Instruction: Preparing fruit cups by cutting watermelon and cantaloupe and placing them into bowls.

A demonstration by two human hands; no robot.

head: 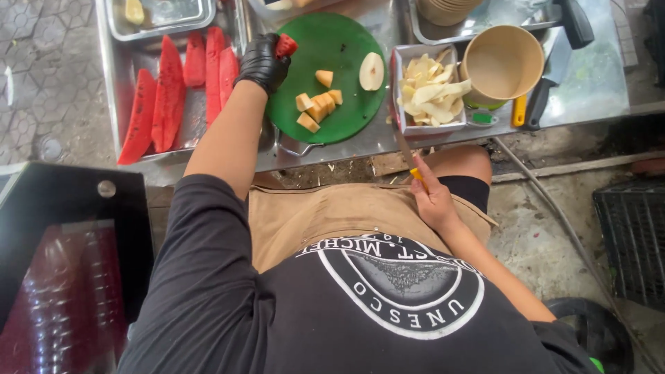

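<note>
My left hand (262, 62), in a black glove, is closed on a red watermelon piece (285, 45) at the left edge of a round green cutting board (346, 41). On the board lie several orange melon chunks (318, 105) and a pale fruit half (371, 70). My right hand (434, 199) rests near my lap and grips a knife (409, 158) with a yellow handle, blade pointing up toward the table edge.
Long watermelon slices (170, 93) lie in a metal tray (121, 76) at left. A small tray of pale peelings (429, 90) and a tan paper bowl (503, 62) stand right of the board. A cleaver (551, 73) lies beyond. A black crate (634, 235) sits at right.
</note>
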